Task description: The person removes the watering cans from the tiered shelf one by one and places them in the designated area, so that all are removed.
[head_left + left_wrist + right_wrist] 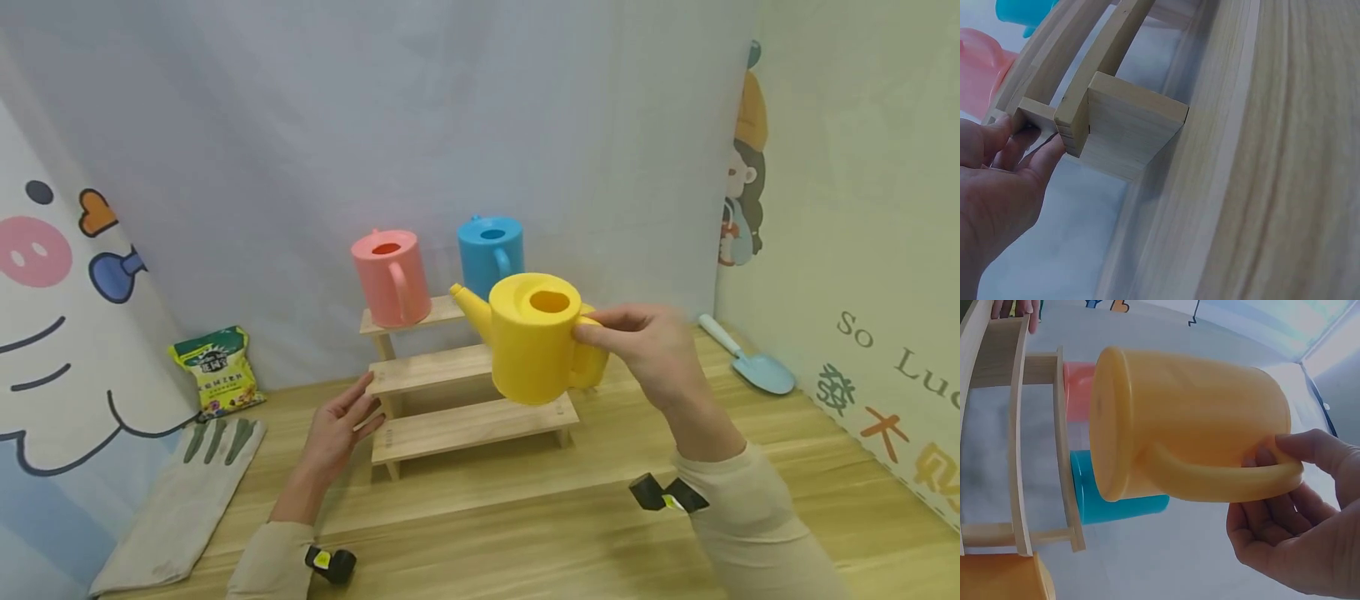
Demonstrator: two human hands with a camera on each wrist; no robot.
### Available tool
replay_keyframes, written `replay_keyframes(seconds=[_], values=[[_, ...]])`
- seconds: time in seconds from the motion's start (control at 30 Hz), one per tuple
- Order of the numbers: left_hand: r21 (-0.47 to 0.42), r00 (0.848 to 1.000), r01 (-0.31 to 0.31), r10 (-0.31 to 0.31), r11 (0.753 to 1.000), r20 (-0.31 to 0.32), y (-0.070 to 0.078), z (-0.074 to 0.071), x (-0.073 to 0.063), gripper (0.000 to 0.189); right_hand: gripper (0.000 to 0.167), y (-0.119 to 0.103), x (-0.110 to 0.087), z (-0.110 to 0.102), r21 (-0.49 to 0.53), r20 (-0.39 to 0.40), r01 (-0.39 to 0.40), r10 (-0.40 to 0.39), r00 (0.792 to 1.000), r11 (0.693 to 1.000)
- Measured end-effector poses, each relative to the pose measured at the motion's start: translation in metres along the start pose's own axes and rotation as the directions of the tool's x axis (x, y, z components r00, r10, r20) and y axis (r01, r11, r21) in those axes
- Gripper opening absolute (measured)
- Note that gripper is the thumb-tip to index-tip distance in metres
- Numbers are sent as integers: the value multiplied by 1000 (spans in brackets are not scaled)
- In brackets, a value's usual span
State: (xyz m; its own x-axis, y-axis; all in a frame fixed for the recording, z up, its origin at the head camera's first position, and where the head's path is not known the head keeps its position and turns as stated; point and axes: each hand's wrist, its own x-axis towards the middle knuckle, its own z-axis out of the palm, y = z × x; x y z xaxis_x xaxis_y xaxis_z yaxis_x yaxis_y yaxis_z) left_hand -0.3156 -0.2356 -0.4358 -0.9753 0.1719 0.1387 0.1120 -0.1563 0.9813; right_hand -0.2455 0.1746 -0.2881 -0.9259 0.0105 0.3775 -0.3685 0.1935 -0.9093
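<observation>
My right hand (648,350) holds a yellow watering can (531,350) by its handle, up in front of the wooden stand (472,429). The can is roughly upright, its spout pointing left. At the stand's left end, my left hand (337,429) grips the side by the middle step, fingers and thumb around the wood in the left wrist view. On the top step stand a pink watering can (390,279) and a blue watering can (487,250). The held can partly hides the blue one and the steps.
A second yellow object (1004,576) stands beside the stand's right end, mostly behind the held can in the head view. A light blue trowel (761,372) lies at the right wall. At left are a green and yellow packet (219,372) and a pale glove (183,508).
</observation>
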Motion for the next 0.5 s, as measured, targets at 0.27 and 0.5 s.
replay_keyframes(seconds=[0.27, 0.5], values=[[-2, 1000, 10, -10, 1000, -14, 0, 2, -1, 51, 31, 3, 10, -30, 1, -145, -11, 11, 989, 1000], [7, 1000, 8, -8, 1000, -5, 0, 0, 0, 51, 10, 10, 21, -55, 70, -305, -32, 52, 951, 997]])
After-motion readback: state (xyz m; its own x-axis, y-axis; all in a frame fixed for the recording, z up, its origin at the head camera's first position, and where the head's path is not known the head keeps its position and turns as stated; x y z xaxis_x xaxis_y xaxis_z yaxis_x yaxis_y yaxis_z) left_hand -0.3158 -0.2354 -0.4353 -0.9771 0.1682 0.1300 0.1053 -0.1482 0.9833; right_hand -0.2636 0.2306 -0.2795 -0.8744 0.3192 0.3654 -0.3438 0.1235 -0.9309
